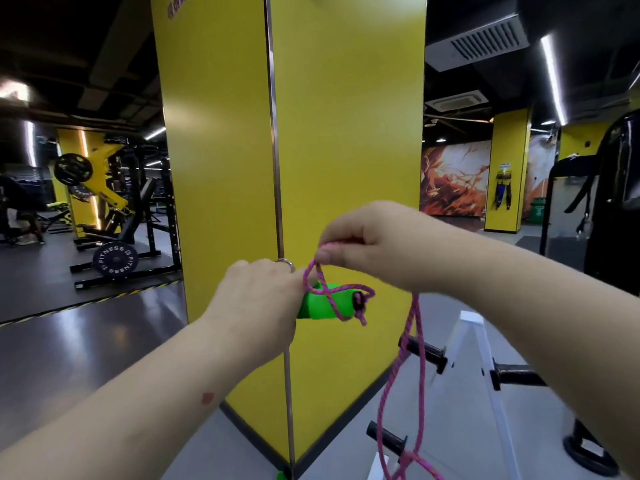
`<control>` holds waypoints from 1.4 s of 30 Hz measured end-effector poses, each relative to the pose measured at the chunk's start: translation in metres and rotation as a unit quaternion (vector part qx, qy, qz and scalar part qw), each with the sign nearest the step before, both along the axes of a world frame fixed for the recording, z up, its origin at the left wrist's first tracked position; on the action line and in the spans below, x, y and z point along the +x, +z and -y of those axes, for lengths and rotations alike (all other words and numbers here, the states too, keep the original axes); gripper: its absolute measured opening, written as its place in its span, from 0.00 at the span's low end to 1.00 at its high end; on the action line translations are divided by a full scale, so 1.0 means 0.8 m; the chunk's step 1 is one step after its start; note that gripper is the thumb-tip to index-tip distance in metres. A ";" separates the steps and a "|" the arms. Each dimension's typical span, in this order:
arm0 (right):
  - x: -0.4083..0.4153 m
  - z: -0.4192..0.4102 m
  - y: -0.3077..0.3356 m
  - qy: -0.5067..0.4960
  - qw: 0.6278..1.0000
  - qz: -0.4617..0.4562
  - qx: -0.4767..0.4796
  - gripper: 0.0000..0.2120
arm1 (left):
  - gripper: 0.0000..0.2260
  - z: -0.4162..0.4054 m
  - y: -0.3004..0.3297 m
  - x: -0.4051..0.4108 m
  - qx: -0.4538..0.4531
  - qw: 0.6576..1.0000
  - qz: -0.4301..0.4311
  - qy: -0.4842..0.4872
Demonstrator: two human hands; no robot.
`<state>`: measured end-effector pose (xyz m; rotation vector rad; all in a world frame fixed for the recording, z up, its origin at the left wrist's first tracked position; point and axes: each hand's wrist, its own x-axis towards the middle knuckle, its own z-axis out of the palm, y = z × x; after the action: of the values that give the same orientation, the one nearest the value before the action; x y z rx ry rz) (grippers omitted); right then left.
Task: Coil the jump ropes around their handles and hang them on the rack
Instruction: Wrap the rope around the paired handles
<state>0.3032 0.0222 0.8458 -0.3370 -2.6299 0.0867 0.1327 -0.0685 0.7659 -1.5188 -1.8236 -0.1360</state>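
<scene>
At frame centre the left hand (258,296) gripped the green handle (323,301) level, presenting it for winding, while the right hand (363,244) pinched a loop of pink rope (417,344) above it. Slack hung toward the lower right, before the white rack (485,355). No containers appeared.

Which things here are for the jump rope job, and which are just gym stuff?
For the job:
left hand gripping the green handle
right hand pinching the pink rope
white rack with black pegs

Just gym stuff:
yellow pillar
weight plate
green bin
</scene>
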 end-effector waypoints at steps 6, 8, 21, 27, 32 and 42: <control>-0.010 -0.081 -0.055 0.057 0.896 -0.084 -0.432 0.10 | 0.14 0.021 0.030 0.016 0.065 0.958 0.256 -0.111; -0.015 -0.072 -0.075 0.042 0.893 -0.061 -0.445 0.14 | 0.12 0.015 0.037 0.017 0.091 0.920 0.363 -0.120; 0.047 -0.020 -0.016 -0.013 0.996 -0.030 -0.083 0.09 | 0.14 -0.002 -0.002 0.033 -0.009 0.997 0.012 0.072; 0.032 -0.073 -0.060 0.057 0.926 -0.085 -0.364 0.14 | 0.14 0.010 0.000 0.043 -0.040 0.997 0.046 -0.053; 0.010 -0.079 -0.096 0.093 0.826 -0.124 -0.542 0.09 | 0.16 0.010 0.007 0.042 -0.014 0.959 0.261 -0.108; 0.026 -0.012 -0.107 -0.036 0.948 0.077 -0.308 0.14 | 0.10 -0.012 0.002 0.027 0.072 0.933 0.353 -0.006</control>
<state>0.3242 0.0321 0.7602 -0.6680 -2.6788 0.8999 0.1539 -0.0588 0.7677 -1.4777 -2.2783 -0.9024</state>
